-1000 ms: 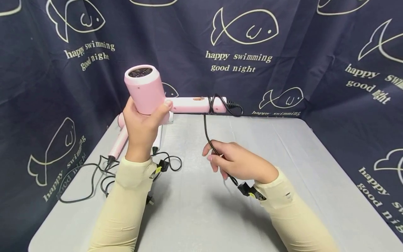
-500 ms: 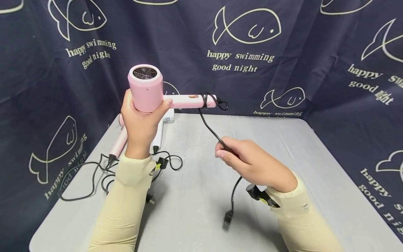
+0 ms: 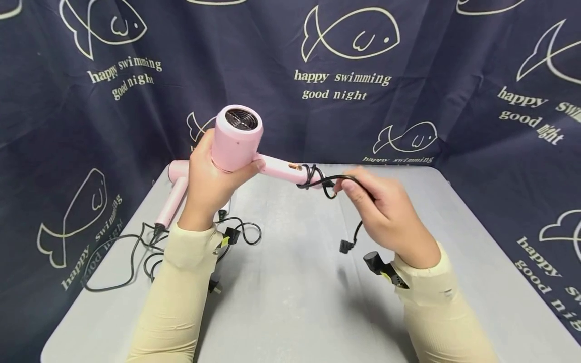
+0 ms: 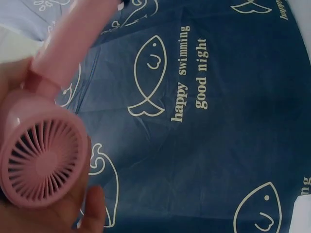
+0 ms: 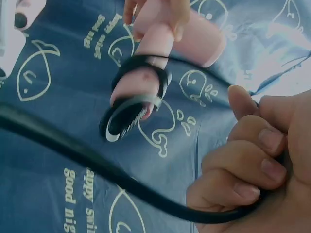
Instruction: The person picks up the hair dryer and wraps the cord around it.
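Hair dryer (image 3: 236,146), pink with a pale rim, is held in the air over the far left part of the table (image 3: 295,302), its handle (image 3: 281,169) sloping down to the right near the far edge. The left hand (image 3: 211,184) has its fingers wrapped round the barrel, thumb by the root of the handle. Over the last second the dryer has shifted rightward and its handle has tipped from nearly level to this slope.

The right hand (image 3: 392,209) has risen from well below the handle to just beside its tail end. A second ago the cord (image 5: 104,170) hung down to loosely bent fingers; now those fingers are curled tight on it, and the stretch between hand and handle runs almost sideways. The plug (image 3: 346,246) dangles under the hand, higher than half a second ago.

Black loops already circle the handle near its tail. Hand and handle coming together looks like another turn being carried round, with a short free length left to the plug; the wrap itself appears loose, so slack could slip off the end.

Another pink dryer (image 3: 172,201) lies by the far left corner, untouched.
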